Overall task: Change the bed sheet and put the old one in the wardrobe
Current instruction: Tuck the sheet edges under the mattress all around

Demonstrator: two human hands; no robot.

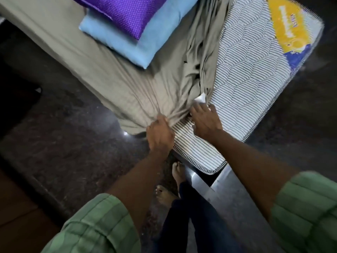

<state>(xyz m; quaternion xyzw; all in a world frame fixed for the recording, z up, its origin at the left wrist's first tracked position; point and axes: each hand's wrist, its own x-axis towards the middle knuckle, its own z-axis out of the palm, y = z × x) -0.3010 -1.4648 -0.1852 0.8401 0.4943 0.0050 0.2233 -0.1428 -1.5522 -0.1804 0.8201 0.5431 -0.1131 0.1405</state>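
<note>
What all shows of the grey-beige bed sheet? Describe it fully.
The bed sheet is plain grey-beige cloth, half peeled off the striped mattress and bunched in folds. The left hand grips its gathered edge; the right hand is at its edge. A blue pillow lies on it.

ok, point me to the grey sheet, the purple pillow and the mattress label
grey sheet (116,83): head view, flat stretch beside the pillows.
purple pillow (125,11): head view, middle of its dotted face.
mattress label (288,24): head view, yellow part.
</note>
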